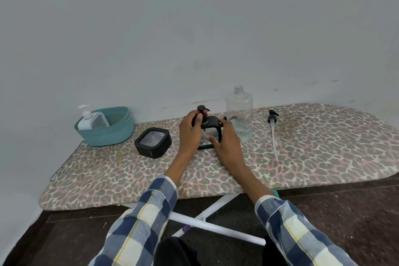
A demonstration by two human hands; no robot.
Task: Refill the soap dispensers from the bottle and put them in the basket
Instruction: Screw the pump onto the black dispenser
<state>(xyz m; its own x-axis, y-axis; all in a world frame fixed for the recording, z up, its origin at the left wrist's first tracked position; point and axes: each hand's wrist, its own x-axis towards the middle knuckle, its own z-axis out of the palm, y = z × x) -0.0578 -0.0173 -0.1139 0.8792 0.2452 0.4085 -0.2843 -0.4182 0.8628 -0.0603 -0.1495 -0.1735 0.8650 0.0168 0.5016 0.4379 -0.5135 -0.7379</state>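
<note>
Plaid sleeves [151, 211], square black-framed dispenser [210, 134]

Basket [112, 134] teal. Dispenser inside it [91, 121] white. Ironing-board cover [302, 147] — leopard print, grey spots on cream and pink. Lying container [153, 142] black-framed, as is dispenser under hands [210, 134]. Bottle [239, 112] clear. Loose pump [272, 117] black-headed. Sleeves [140, 218] — navy, white, yellow plaid.

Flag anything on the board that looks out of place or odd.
The clear bottle stands uncapped; its black pump lies loose on the ironing board to its right. A black square dispenser lies on its side near the basket. No spill shows.
</note>
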